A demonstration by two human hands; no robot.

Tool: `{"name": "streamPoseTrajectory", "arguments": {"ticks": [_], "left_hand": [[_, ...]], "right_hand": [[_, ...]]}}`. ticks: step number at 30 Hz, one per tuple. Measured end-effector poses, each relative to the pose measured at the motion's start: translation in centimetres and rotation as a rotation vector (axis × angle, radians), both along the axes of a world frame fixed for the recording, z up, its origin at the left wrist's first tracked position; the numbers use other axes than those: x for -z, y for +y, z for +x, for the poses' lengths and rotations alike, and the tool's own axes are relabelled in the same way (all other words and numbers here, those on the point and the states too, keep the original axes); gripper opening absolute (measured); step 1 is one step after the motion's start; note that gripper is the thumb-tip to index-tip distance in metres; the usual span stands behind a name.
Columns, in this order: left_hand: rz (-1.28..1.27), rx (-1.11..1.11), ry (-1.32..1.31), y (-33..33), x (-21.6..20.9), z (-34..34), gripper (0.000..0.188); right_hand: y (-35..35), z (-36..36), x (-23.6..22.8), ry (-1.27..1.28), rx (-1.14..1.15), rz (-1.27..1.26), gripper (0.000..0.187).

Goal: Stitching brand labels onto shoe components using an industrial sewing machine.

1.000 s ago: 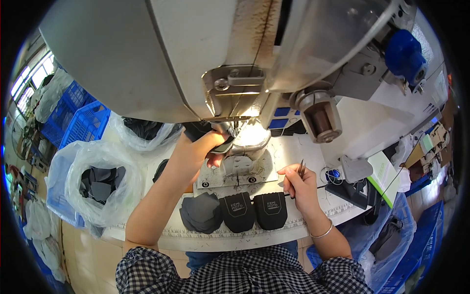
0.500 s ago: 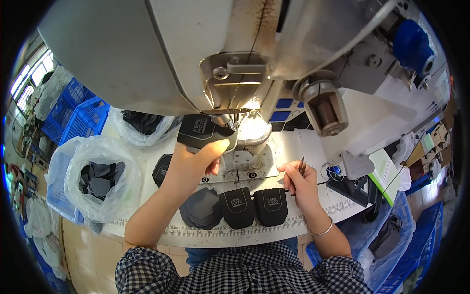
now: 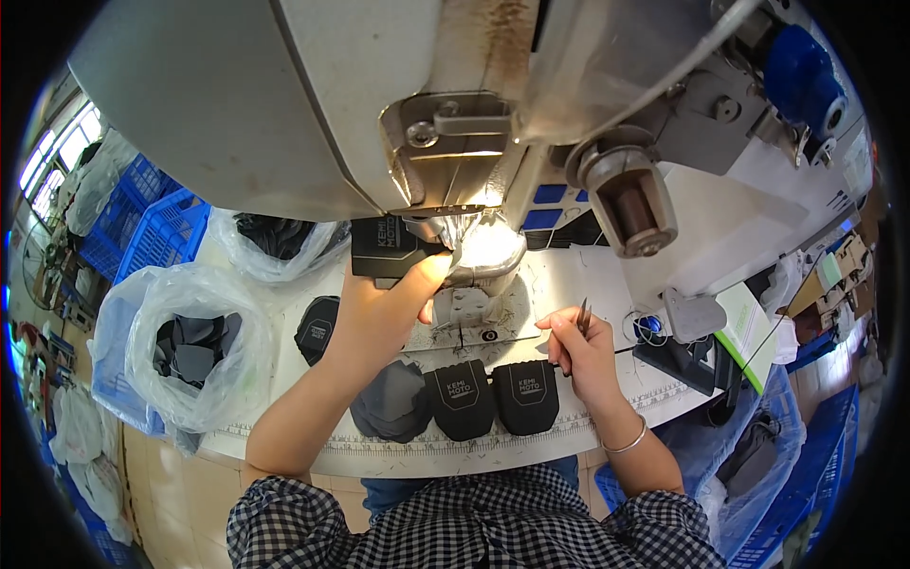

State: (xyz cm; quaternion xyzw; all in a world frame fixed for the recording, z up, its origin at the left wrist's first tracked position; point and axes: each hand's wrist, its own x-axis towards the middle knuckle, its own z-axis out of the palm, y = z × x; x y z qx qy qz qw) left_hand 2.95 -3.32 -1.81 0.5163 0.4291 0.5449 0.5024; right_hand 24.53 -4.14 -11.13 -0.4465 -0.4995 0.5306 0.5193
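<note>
At centre-left, I saw the left hand (image 3: 381, 308) pinching a black flat fabric piece (image 3: 387, 250), seemingly to steady it; at centre-right, the right hand's (image 3: 586, 357) curled fingers clasped a slim pointed metal tool (image 3: 583, 316).

Up top, the sewing machine (image 3: 237, 114) is cut off by the edge; the black piece (image 3: 377, 258) is partly covered by the left hand (image 3: 381, 308), the pointed tool (image 3: 584, 315) by the right hand (image 3: 585, 358)!

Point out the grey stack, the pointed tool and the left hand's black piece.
Grey stack (image 3: 391, 403): head view, top middle.
Pointed tool (image 3: 584, 316): head view, exposed end.
Held black piece (image 3: 379, 254): head view, printed face.
</note>
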Motion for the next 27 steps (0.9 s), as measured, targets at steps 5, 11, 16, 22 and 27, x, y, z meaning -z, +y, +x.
{"name": "streamPoseTrajectory", "arguments": {"ticks": [5,11,16,22,27], "left_hand": [[0.022,0.011,-0.013,0.8,0.1,0.0,0.010],[-0.036,-0.035,-0.043,0.6,0.3,0.1,0.019],[-0.006,-0.020,-0.031,0.4,0.3,0.3,0.018],[0.019,-0.061,-0.041,-0.3,0.8,0.5,0.015],[0.015,-0.008,-0.006,-0.4,0.4,0.0,0.015]], "right_hand": [[0.1,0.3,0.3,0.007,-0.022,-0.005,0.018],[0.1,0.2,0.4,0.031,-0.031,-0.017,0.018],[0.1,0.0,0.1,0.037,0.006,-0.021,0.020],[0.1,0.0,0.2,0.031,0.004,-0.018,0.020],[0.1,0.2,0.0,0.043,0.017,0.017,0.019]]}}
